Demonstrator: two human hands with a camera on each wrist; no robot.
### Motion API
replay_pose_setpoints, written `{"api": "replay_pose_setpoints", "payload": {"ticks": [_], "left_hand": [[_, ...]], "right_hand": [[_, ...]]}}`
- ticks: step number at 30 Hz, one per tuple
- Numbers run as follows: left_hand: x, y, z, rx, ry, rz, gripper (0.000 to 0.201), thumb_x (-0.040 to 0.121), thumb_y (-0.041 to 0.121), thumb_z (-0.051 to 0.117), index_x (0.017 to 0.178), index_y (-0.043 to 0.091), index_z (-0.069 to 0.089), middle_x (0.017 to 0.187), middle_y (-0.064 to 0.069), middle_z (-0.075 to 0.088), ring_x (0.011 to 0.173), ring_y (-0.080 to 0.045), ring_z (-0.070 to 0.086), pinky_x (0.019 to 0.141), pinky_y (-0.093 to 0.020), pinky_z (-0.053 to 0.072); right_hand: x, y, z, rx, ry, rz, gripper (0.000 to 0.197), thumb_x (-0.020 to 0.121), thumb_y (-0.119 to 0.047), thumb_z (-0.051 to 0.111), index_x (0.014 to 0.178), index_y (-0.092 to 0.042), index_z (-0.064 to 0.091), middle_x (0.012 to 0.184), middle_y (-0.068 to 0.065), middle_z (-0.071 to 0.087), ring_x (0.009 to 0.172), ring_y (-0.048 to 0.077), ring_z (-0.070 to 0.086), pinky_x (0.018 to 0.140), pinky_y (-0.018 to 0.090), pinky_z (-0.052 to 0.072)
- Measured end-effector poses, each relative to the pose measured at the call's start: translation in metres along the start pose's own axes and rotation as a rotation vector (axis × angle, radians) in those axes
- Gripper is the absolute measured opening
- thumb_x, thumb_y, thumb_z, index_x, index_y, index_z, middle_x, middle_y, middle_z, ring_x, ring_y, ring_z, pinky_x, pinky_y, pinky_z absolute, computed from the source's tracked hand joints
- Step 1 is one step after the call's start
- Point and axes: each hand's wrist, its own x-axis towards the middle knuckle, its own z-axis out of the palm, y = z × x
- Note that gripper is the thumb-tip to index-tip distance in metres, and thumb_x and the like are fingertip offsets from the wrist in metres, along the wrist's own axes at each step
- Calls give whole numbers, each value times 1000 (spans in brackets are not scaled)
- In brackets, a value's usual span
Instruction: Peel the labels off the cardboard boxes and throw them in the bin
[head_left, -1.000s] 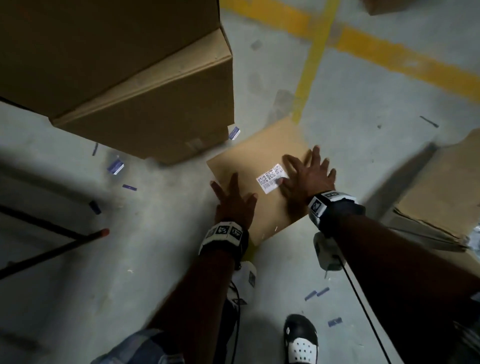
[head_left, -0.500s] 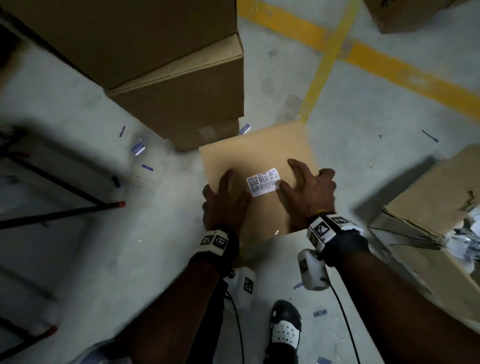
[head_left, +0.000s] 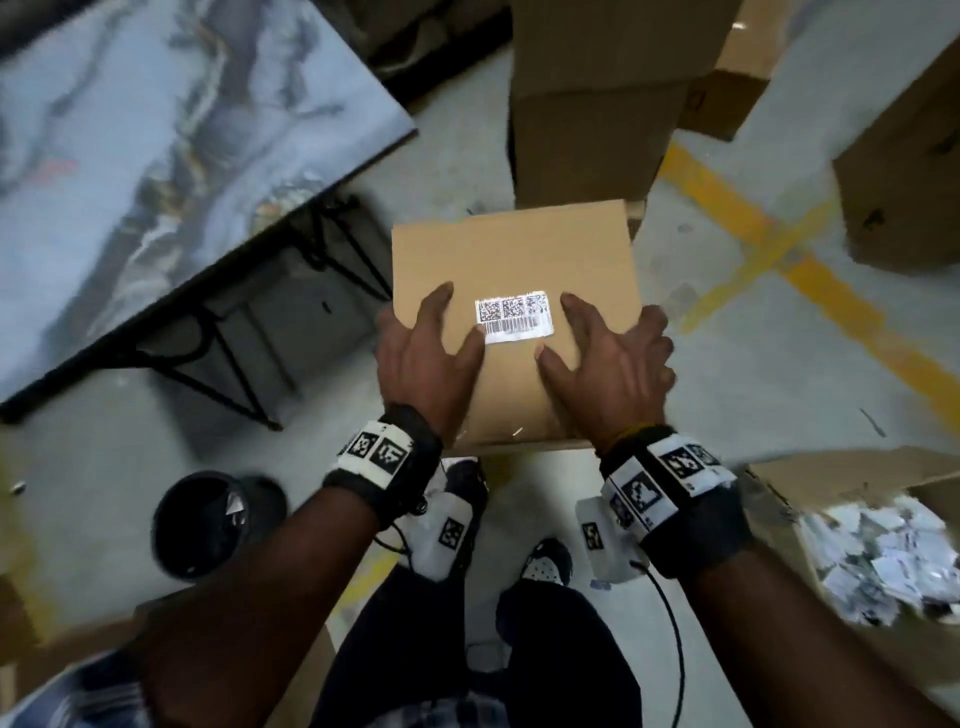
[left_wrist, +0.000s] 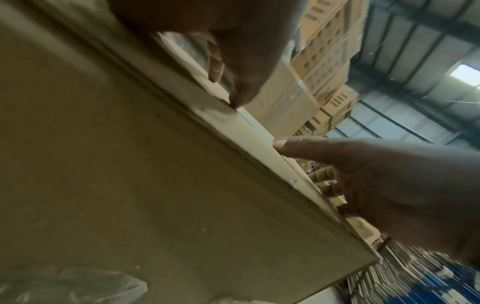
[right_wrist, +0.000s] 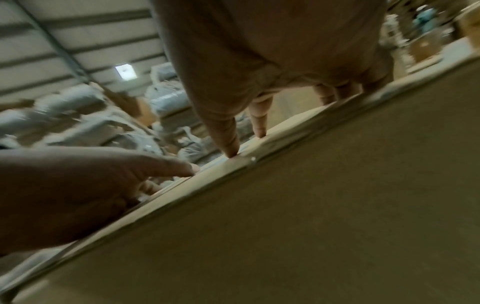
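Both hands, left (head_left: 426, 358) and right (head_left: 608, 374), grip the box (head_left: 514, 249); label (head_left: 513, 316) unpeeled, bin (head_left: 208, 525) at eight o'clock.

A marble-patterned tabletop (head_left: 156, 130) on black legs stands left; yellow lines (head_left: 810, 270) cross the grey floor (head_left: 727, 395).

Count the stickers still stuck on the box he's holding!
1: a white barcode label on top of the box, between the left hand and right hand. Other sides are hidden.
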Motion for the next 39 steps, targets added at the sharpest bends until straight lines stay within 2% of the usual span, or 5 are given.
{"api": "replay_pose_setpoints", "payload": {"ticks": [5,10,19,28,39], "left_hand": [[-29,-6,-133,64,180,26,55,89,48,57,143,38,46,164,-7,6,144,-36,28,115,-38,27],[-17,-34,-239,69,310,-29,54,91,45,54,144,37,45,165,-4,11,145,-30,28,115,-39,24],[64,-130,-367,55,418,-223,52,92,45,52,143,39,44,165,2,10,131,-45,38,109,-45,33],[210,-232,-454,28,315,-251,53,90,37,51,142,40,44,165,6,11,134,-44,37,113,-50,31],[299,-288,-513,151,15,-146,56,91,40,49,146,42,39,165,5,14,146,-38,26,119,-53,24]], "right_hand": [[-64,-105,-42,-2,12,-230,59,88,-54,59,143,-51,38,159,17,4,138,47,25,108,56,30],[-83,-213,-56,-64,-24,-424,59,89,-56,56,144,-50,35,161,15,2,134,50,31,108,57,29],[-60,-409,1,-124,-67,-590,63,87,-55,59,145,-40,37,158,14,7,127,48,36,103,53,34],[6,-573,88,-212,-122,-537,64,90,-55,59,145,-34,33,156,16,7,128,51,34,102,56,37],[49,-663,114,-469,-149,-508,62,92,-61,53,144,-31,35,143,16,28,127,48,41,104,55,36]]}}
